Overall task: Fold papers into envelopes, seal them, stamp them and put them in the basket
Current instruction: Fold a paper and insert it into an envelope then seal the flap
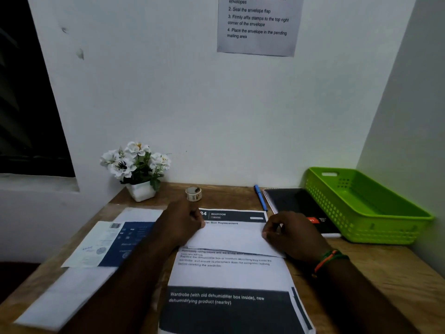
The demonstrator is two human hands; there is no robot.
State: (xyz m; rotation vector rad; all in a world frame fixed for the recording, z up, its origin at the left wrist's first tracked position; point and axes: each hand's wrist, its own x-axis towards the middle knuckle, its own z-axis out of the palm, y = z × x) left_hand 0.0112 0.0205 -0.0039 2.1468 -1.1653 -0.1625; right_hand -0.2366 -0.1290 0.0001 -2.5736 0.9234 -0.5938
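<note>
A white folded paper lies across a stack of printed sheets in the middle of the wooden desk. My left hand pinches its left end and my right hand pinches its right end, both resting on the stack. A blue and white envelope lies to the left on more white paper. The empty green basket stands at the right against the wall. A small roll of stamps or tape sits behind the papers.
A white pot of flowers stands at the back left. A blue pen and a black notebook lie between the papers and the basket. An instruction sheet hangs on the wall.
</note>
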